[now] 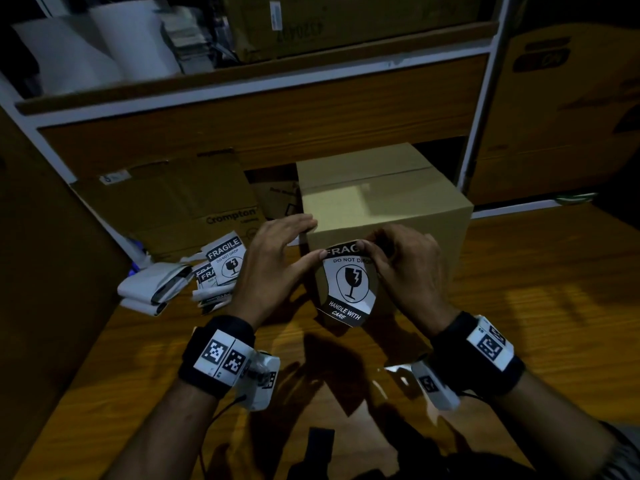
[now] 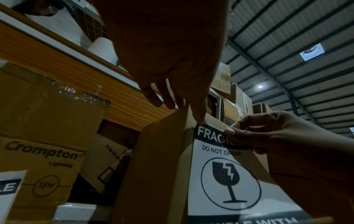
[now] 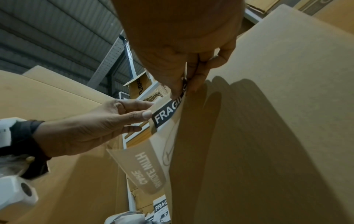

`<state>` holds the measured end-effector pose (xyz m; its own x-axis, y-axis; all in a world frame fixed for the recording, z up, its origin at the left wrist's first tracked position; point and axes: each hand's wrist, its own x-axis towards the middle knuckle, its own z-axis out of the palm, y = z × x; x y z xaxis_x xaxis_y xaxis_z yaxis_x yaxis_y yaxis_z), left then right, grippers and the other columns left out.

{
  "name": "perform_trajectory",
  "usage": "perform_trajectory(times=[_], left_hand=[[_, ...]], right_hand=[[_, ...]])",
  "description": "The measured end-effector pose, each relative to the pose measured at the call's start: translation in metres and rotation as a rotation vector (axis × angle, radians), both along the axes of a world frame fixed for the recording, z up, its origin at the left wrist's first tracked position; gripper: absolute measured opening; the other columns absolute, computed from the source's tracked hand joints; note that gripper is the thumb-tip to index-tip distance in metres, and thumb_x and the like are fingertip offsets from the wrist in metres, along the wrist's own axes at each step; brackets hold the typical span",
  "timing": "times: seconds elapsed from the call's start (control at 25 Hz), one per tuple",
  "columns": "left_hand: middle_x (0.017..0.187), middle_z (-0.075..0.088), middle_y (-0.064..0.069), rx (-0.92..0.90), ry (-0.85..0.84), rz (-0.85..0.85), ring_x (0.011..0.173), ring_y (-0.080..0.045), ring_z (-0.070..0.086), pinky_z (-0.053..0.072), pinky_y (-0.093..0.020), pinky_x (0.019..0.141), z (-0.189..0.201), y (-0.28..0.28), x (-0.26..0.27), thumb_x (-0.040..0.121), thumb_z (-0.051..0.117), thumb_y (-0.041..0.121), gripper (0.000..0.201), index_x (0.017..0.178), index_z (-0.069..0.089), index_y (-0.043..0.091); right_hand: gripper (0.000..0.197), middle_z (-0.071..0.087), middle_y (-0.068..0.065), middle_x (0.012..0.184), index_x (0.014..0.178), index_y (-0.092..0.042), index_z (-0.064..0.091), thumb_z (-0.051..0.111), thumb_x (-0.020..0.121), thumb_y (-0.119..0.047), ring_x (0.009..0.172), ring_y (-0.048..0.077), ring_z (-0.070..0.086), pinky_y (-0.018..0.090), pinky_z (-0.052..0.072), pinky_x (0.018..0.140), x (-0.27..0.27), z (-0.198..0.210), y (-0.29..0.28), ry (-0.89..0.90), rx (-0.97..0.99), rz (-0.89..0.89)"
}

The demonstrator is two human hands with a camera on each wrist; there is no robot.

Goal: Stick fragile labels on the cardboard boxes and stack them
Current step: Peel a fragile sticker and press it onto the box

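The right hand [image 1: 405, 268] pinches the upper right corner of the fragile label [image 1: 349, 282] between thumb and fingers, in the centre of the head view. The left hand [image 1: 273, 261] is open: its thumb presses the upper left corner of the label onto the box, and its straight fingers rest on the upper left edge of the cardboard box [image 1: 381, 202]. The label lies between the two hands, against the front face of the box; its top is at the box, while its lower part curls away from the cardboard. Both wrists come up from the bottom of the frame, each one with a black band and a white camera unit. The box stands on the wooden table [image 1: 536, 306], its top closed with tape. At the left of the frame, beside the left hand, lies a heap of loose labels [image 1: 221, 268], and behind it a Crompton carton [image 1: 194, 209] leans under the shelf [image 1: 242, 109].
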<state>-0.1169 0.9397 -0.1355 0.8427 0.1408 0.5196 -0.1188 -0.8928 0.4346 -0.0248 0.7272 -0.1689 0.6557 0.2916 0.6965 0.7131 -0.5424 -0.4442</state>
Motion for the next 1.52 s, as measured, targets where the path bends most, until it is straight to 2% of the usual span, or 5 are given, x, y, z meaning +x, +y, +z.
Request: perform_trajectory(times=[0.68,0.92,1.04,1.28,1.52], left_hand=[[0.134,0.064,0.005,-0.086,-0.107,-0.009,0.126,-0.011,0.055,0.052,-0.044,0.102,-0.009,-0.003,0.007,0.091,0.076,0.03,0.039,0.128,0.067,0.02],[0.14,0.062,0.005,-0.132,-0.078,-0.048,0.131,-0.01,0.054,0.051,-0.044,0.106,-0.009,-0.003,0.002,0.089,0.072,0.039,0.049,0.133,0.063,0.021],[0.145,0.058,0.004,-0.107,-0.07,-0.091,0.133,-0.012,0.053,0.05,-0.051,0.105,-0.007,-0.006,-0.001,0.086,0.073,0.043,0.042,0.121,0.065,0.02],[0.146,0.057,0.005,0.049,-0.093,-0.138,0.132,-0.019,0.054,0.05,-0.057,0.099,0.002,-0.013,-0.004,0.072,0.072,0.07,0.064,0.114,0.071,0.022],[0.145,0.059,0.004,0.058,-0.08,-0.155,0.134,-0.016,0.053,0.049,-0.054,0.105,0.003,-0.017,-0.011,0.065,0.072,0.075,0.077,0.119,0.07,0.021]], right_hand=[[0.019,0.072,0.0,0.098,0.109,-0.017,0.071,0.072,0.098,-0.033,0.087,0.016,0.061,0.031,0.04,0.073,0.003,-0.017,0.002,-0.129,0.019,-0.024],[0.013,0.071,-0.002,0.095,0.102,-0.017,0.07,0.069,0.096,-0.028,0.09,0.015,0.059,0.043,0.051,0.073,-0.001,-0.012,-0.007,-0.009,0.177,-0.004],[0.007,0.069,-0.004,0.096,0.101,-0.019,0.069,0.071,0.095,-0.022,0.091,0.017,0.06,0.051,0.053,0.073,-0.002,-0.007,-0.011,0.051,0.197,0.082],[0.009,0.065,-0.004,0.099,0.104,-0.02,0.066,0.065,0.097,-0.024,0.092,0.018,0.06,0.052,0.055,0.074,-0.002,0.001,-0.013,0.057,0.153,0.198],[0.008,0.065,-0.006,0.098,0.104,-0.019,0.067,0.064,0.097,-0.022,0.092,0.015,0.059,0.051,0.053,0.076,0.003,0.004,-0.017,0.061,0.104,0.218]])
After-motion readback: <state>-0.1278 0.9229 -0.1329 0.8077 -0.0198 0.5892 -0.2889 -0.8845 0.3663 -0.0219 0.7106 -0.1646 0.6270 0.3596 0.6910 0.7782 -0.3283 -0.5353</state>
